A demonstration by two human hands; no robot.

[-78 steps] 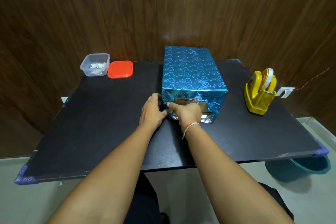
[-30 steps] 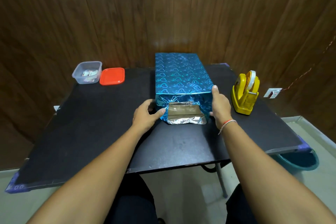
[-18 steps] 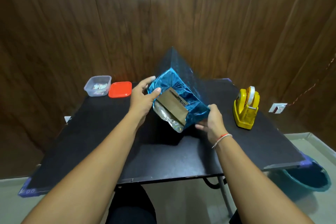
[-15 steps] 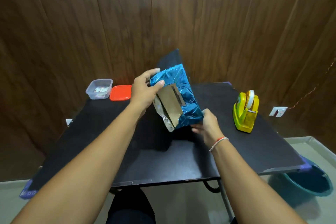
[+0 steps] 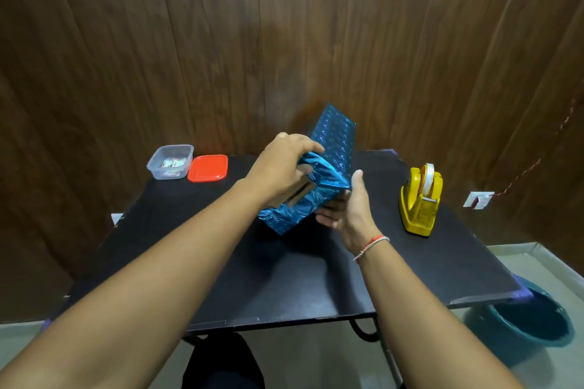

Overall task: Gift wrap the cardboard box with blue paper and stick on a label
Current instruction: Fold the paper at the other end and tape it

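The box wrapped in shiny blue paper (image 5: pixel 331 151) is lifted off the black table (image 5: pixel 284 278) and tilted, far end up. Its near end is partly open, with brown cardboard showing between blue flaps. My left hand (image 5: pixel 281 164) grips the near end from above, fingers curled over the top edge. My right hand (image 5: pixel 350 208) holds the lower right corner from below, thumb up along the side.
A yellow tape dispenser (image 5: pixel 418 199) stands at the right of the table. A clear tub with small items (image 5: pixel 170 162) and its red lid (image 5: pixel 208 168) sit at the back left. A teal bucket (image 5: pixel 531 319) is on the floor right.
The box was flat on the table with both hands at its near end. Since then both hands have lifted it and turned it in the air, tilting it steeply.
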